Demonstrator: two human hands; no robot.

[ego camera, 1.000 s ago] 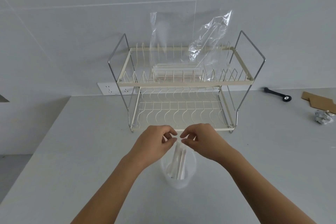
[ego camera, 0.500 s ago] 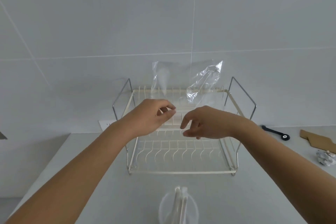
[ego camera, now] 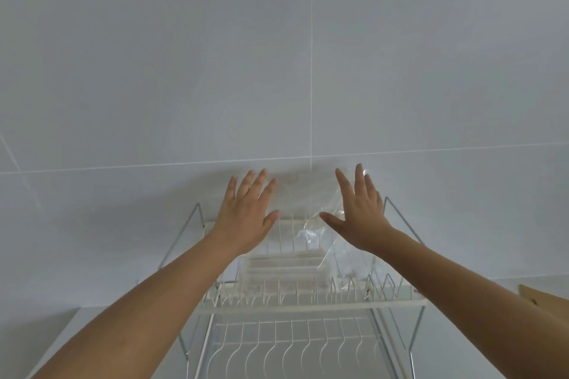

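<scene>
A cream two-tier wire dish rack [ego camera: 311, 306] stands against the tiled wall. On its upper tier lies a clear plastic bag [ego camera: 304, 243] holding pale flat pieces, its top rising against the wall. My left hand [ego camera: 246, 215] is stretched out above the upper tier, fingers straight and spread, at the bag's left side. My right hand [ego camera: 358, 212] mirrors it at the bag's right side, fingers spread in front of the crinkled plastic. Whether either hand touches the bag I cannot tell.
The rack's chrome side handles [ego camera: 400, 218] rise on both sides of my hands. A piece of brown cardboard [ego camera: 542, 295] shows at the right edge. The grey counter [ego camera: 61, 326] runs under the rack.
Both hands rose from a clear cup near the counter's front up to the rack's upper tier, and their curled fingers spread out flat. The view tilted upward, so the cup dropped out of sight.
</scene>
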